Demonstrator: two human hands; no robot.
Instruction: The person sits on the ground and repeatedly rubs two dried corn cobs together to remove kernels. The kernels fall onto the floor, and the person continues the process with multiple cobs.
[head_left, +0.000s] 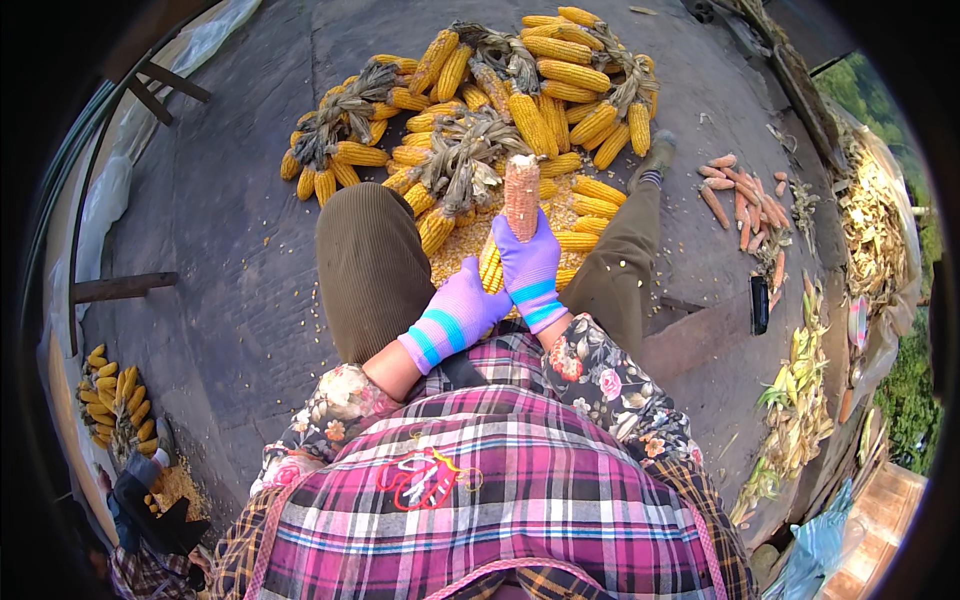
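Note:
Both hands wear purple knit gloves with blue bands at the wrist. My right hand (529, 262) grips a mostly bare corn cob (522, 191), which points away from me with a few pale kernels left on it. Just to its left, my left hand (463, 311) is closed around a yellow ear of corn (490, 268), partly covered by the gloves. The two hands are close together above my lap. Between my legs lie loose kernels (457, 259) and several yellow ears (592, 206). Beyond them sit braided bundles of corn (469, 154) tied by their dry husks.
Bare reddish cobs (750, 199) are heaped on the right, near a black object (759, 305) on a wooden board (697, 337). Husks (795, 397) lie farther right. At lower left, another person's leg (139, 480) is beside more corn (116, 401). Wooden legs (124, 287) jut in at left.

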